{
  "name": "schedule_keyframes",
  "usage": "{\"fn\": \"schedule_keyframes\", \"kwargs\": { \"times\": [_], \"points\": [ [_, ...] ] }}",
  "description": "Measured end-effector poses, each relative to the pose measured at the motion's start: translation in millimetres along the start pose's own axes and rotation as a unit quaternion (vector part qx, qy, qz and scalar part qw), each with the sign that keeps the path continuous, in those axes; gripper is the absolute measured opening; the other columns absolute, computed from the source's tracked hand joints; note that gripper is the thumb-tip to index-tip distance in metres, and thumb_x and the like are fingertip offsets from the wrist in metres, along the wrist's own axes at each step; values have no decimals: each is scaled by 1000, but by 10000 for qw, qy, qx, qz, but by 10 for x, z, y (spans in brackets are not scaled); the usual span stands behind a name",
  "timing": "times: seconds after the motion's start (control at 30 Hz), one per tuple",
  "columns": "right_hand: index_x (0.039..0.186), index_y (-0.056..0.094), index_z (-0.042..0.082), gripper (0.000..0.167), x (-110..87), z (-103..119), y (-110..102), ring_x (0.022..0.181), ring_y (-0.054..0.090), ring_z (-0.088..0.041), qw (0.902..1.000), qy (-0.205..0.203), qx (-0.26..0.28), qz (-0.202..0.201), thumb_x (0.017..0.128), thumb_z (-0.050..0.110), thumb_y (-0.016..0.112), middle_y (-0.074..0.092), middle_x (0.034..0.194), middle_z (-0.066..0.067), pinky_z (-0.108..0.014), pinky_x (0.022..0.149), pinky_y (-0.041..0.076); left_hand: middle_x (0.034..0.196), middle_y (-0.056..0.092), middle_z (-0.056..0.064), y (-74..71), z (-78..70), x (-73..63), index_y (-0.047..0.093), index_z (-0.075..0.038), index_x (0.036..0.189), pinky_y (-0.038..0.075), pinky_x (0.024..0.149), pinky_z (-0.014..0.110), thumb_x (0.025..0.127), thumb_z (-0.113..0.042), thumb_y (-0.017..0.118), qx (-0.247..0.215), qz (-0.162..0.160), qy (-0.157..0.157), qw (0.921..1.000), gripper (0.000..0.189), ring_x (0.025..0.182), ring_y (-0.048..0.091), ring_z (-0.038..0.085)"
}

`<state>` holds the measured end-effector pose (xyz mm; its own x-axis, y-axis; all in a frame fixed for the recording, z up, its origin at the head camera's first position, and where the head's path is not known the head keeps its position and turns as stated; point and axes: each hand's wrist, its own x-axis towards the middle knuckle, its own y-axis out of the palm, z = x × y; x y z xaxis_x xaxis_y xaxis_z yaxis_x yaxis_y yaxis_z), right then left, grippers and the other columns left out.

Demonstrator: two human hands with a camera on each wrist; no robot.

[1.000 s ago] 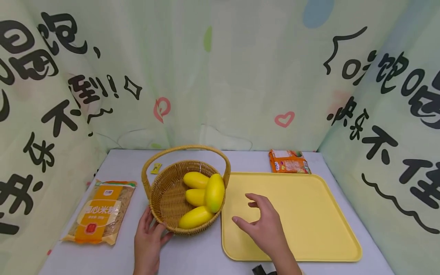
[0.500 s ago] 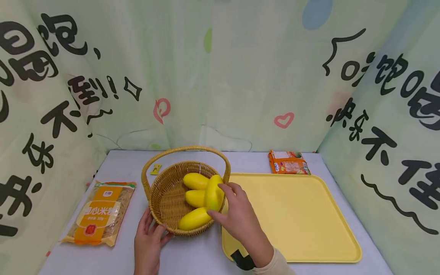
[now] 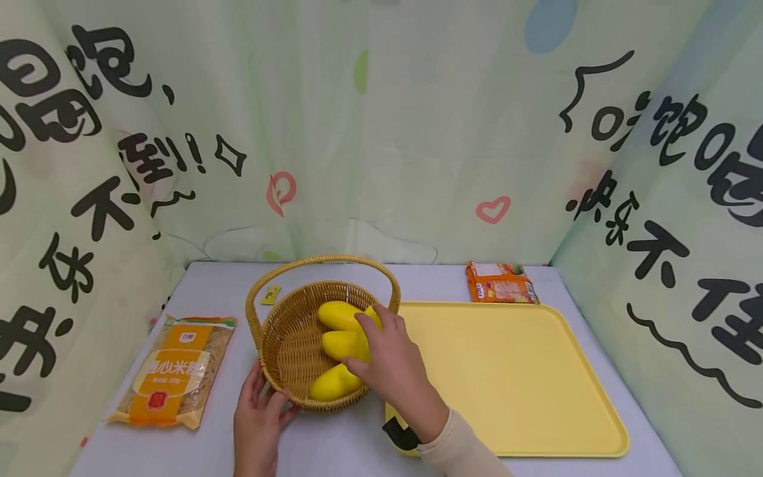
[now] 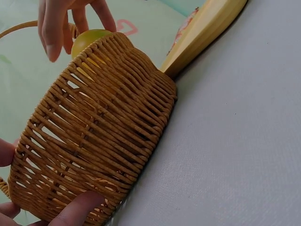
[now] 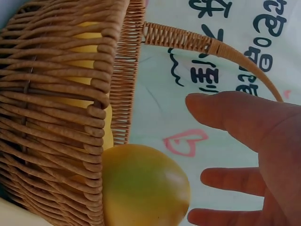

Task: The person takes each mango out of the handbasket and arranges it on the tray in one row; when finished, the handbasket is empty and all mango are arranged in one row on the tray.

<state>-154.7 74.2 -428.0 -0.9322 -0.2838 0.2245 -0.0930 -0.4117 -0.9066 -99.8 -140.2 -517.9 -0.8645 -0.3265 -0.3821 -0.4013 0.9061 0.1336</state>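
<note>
Several smooth, oval fruits (image 3: 335,383) sit in a wicker basket (image 4: 94,127), left grip (image 3: 257,419) clasping it, right grip (image 3: 393,358) apart.

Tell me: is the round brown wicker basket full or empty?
Partly filled: the basket holds yellow oval fruits at right, while bare bottom shows at left.

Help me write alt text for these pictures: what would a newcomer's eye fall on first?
Probably the bright yellow mangoes along the right side of the wicker basket, with the right hand over them. Next would come the broad yellow tray to the basket's right, and the bold black lettering on the curtains at both sides.
</note>
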Motion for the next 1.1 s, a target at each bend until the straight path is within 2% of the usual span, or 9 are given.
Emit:
{"fn": "schedule_keyframes", "kwargs": {
  "times": [0.17, 0.37, 0.57, 0.9, 1.0, 1.1],
  "points": [
    [142, 62, 14, 66, 66, 12, 60, 140, 50, -40, 9991, 9, -366, 222, 88, 42, 86, 50, 154, -21, -48, 65, 65, 178, 15, 9, -10, 7, -4, 7, -26, 173, 65, 93, 43, 103, -8, 56, -32, 45, 45, 10000, 87, 155, 34, 36],
    [142, 66, 15, 59, 102, -2, 130, 145, 46, -40, 9964, 60, -717, 450, 90, 38, 84, 44, 161, -21, -44, 63, 65, 178, 14, 10, -8, 6, -14, 7, -25, 173, 65, 93, 41, 104, -8, 56, -85, 109, 92, 9999, 86, 154, 35, 37],
    [135, 68, 14, 57, 106, -27, 172, 143, 46, -38, 9947, -64, -969, 333, 84, 29, 89, 46, 158, -20, -38, 60, 64, 178, 15, 10, -6, 3, -12, 7, -25, 173, 65, 93, 42, 104, -8, 55, -44, 82, 99, 9999, 85, 154, 36, 37],
    [128, 69, 11, 53, 88, -40, 174, 137, 49, -38, 9975, -137, -665, 173, 80, 18, 89, 49, 155, -21, -38, 64, 64, 178, 15, 11, -4, 11, -8, 7, -25, 173, 65, 94, 44, 103, -7, 55, -8, 41, 71, 10000, 86, 154, 36, 38],
    [130, 68, 11, 54, 82, -47, 153, 139, 49, -39, 9989, -96, -403, 198, 80, 17, 87, 48, 157, -21, -41, 67, 65, 178, 16, 11, -4, 14, -6, 8, -26, 173, 64, 95, 45, 103, -7, 55, 7, 28, 82, 10000, 86, 154, 36, 38],
    [132, 68, 12, 54, 74, -66, 126, 140, 49, -41, 9999, -49, 11, 154, 81, 18, 86, 47, 158, -21, -46, 76, 66, 178, 16, 10, -3, 17, 0, 8, -26, 173, 64, 96, 46, 104, -7, 55, 13, 21, 97, 9999, 86, 154, 36, 38]
  ]
}}
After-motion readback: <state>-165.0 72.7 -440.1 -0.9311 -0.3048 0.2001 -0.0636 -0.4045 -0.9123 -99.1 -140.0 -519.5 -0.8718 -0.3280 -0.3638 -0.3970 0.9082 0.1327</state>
